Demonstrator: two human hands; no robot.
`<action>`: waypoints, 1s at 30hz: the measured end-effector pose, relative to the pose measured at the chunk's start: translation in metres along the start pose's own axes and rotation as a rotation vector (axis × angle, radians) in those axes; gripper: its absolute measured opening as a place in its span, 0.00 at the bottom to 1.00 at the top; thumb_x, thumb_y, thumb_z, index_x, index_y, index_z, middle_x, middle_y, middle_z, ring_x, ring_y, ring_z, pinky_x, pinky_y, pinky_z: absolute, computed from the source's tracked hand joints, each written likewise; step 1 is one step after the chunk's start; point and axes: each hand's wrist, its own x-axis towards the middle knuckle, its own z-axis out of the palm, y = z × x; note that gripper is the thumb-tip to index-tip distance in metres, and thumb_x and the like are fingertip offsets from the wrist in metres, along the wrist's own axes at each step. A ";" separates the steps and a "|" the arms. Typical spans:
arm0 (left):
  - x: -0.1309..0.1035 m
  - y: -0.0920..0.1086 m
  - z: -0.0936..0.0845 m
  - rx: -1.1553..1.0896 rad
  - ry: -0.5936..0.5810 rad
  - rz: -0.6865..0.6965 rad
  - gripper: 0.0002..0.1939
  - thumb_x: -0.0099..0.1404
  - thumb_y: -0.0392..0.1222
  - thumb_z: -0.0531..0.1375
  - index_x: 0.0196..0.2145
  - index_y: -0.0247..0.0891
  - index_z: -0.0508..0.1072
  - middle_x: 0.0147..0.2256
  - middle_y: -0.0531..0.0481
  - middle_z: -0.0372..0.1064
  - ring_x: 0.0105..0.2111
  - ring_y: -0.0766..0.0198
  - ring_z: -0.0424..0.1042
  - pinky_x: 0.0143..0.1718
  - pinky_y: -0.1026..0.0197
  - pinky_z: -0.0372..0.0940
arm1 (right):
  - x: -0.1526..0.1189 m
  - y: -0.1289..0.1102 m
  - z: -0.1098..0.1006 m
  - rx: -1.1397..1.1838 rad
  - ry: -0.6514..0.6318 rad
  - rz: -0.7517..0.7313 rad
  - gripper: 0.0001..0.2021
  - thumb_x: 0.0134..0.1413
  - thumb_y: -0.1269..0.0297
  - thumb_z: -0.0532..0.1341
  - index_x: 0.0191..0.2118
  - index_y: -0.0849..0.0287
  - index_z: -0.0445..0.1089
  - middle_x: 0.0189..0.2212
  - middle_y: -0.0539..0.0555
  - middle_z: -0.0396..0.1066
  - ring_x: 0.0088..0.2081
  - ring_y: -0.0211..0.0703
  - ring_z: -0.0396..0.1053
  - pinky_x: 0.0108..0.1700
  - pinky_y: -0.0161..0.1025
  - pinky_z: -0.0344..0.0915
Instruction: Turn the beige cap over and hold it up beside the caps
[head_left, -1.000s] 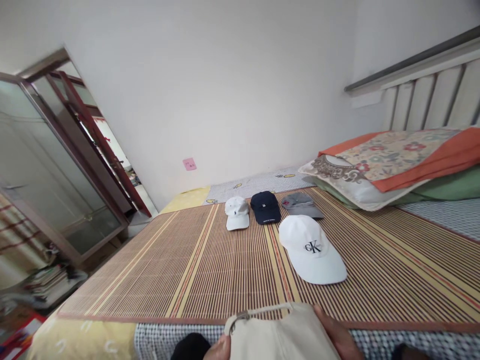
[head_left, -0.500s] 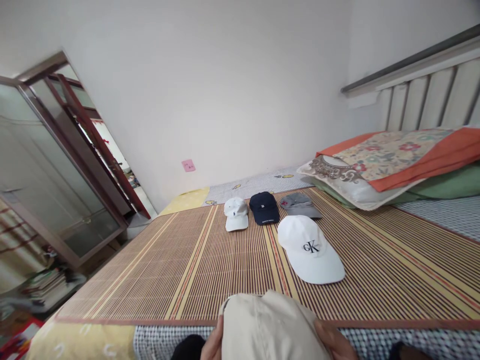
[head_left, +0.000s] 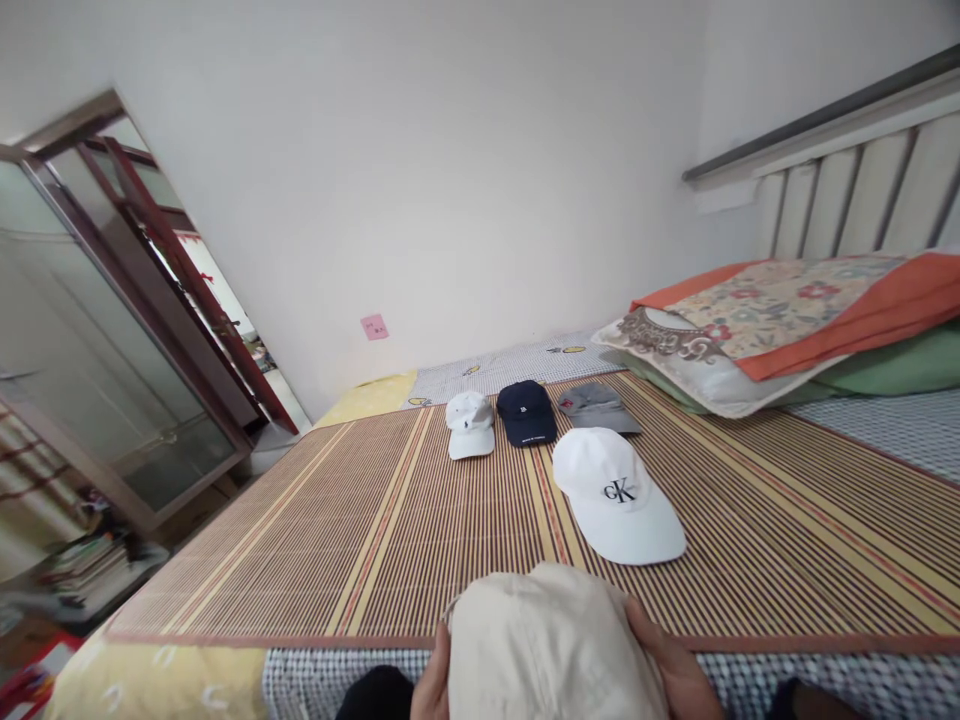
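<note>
At the near edge of the bed, a person holds a beige cap (head_left: pixel 551 645) between both hands, its crown bulging up toward the camera. Their left hand (head_left: pixel 430 682) presses against the cap's left side, and their right hand (head_left: pixel 675 672) clasps its right side, fingers laid along the fabric; both hands grasp the cap, though only their upper parts show above the bottom of the view. The cap hovers over the front border of a striped bamboo mat (head_left: pixel 300 530) that covers most of the bed, where the mat meets a checked sheet (head_left: pixel 322 680).

Just beyond the beige cap, a white cap with black letters (head_left: pixel 616 495) lies on the mat, brim pointing toward the person and to the right. Farther back, three smaller-looking caps sit in a row near the mat's far edge: a white cap (head_left: pixel 469 424) on the left, a navy cap (head_left: pixel 526 412) in the middle and a grey cap (head_left: pixel 596 408) on the right, close together.

To the right, a stack of pillows (head_left: pixel 780 325) in floral, orange and green covers rests against a slatted headboard (head_left: pixel 847 190). On the left stands a glass door with a dark red frame (head_left: pixel 112 340), and a small pink tag (head_left: pixel 373 326) sticks to the white wall.
</note>
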 end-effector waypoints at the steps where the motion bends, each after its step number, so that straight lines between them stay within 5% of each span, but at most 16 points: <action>1: 0.001 0.001 -0.002 0.022 -0.040 -0.005 0.16 0.74 0.52 0.57 0.50 0.50 0.83 0.50 0.49 0.82 0.67 0.52 0.64 0.74 0.50 0.44 | 0.001 -0.002 -0.002 0.007 0.002 0.000 0.27 0.52 0.48 0.73 0.51 0.65 0.81 0.42 0.66 0.85 0.54 0.66 0.78 0.63 0.57 0.69; 6: 0.010 -0.003 -0.002 0.098 -0.166 -0.031 0.20 0.75 0.55 0.55 0.57 0.50 0.78 0.53 0.50 0.80 0.69 0.55 0.61 0.75 0.51 0.36 | 0.012 -0.010 -0.001 0.033 0.026 -0.088 0.26 0.54 0.51 0.72 0.54 0.63 0.80 0.43 0.63 0.85 0.54 0.63 0.79 0.64 0.56 0.68; 12: 0.010 -0.002 -0.002 0.148 -0.006 0.014 0.21 0.74 0.54 0.57 0.57 0.44 0.77 0.56 0.47 0.78 0.70 0.53 0.59 0.74 0.53 0.41 | 0.024 -0.013 0.009 0.075 0.058 -0.062 0.30 0.54 0.45 0.71 0.53 0.65 0.80 0.42 0.63 0.85 0.51 0.63 0.80 0.62 0.55 0.71; 15: 0.009 0.002 -0.010 0.092 -0.033 0.109 0.16 0.77 0.45 0.54 0.53 0.52 0.80 0.54 0.54 0.78 0.65 0.59 0.68 0.74 0.58 0.42 | 0.028 -0.011 0.012 0.070 0.036 -0.052 0.26 0.59 0.48 0.68 0.54 0.64 0.79 0.41 0.61 0.85 0.49 0.59 0.81 0.61 0.52 0.71; 19: 0.012 0.002 -0.023 -0.016 -0.209 0.166 0.22 0.79 0.38 0.49 0.51 0.56 0.81 0.55 0.60 0.77 0.55 0.67 0.77 0.73 0.64 0.41 | 0.031 -0.008 0.014 0.062 0.036 -0.062 0.23 0.61 0.53 0.69 0.55 0.63 0.78 0.40 0.59 0.86 0.47 0.54 0.82 0.61 0.48 0.71; 26: 0.014 -0.005 -0.033 0.074 -0.195 -0.039 0.23 0.77 0.54 0.49 0.59 0.47 0.78 0.61 0.50 0.74 0.72 0.55 0.54 0.75 0.50 0.38 | 0.036 -0.013 0.009 0.072 0.060 -0.125 0.20 0.58 0.52 0.71 0.51 0.59 0.81 0.40 0.57 0.86 0.49 0.54 0.82 0.61 0.47 0.71; 30: 0.013 0.003 -0.027 0.060 -0.222 -0.031 0.23 0.79 0.50 0.47 0.55 0.52 0.80 0.60 0.57 0.75 0.71 0.60 0.56 0.75 0.52 0.35 | 0.032 -0.013 0.004 0.032 0.032 -0.075 0.26 0.59 0.46 0.69 0.56 0.59 0.79 0.44 0.58 0.85 0.51 0.58 0.81 0.62 0.49 0.71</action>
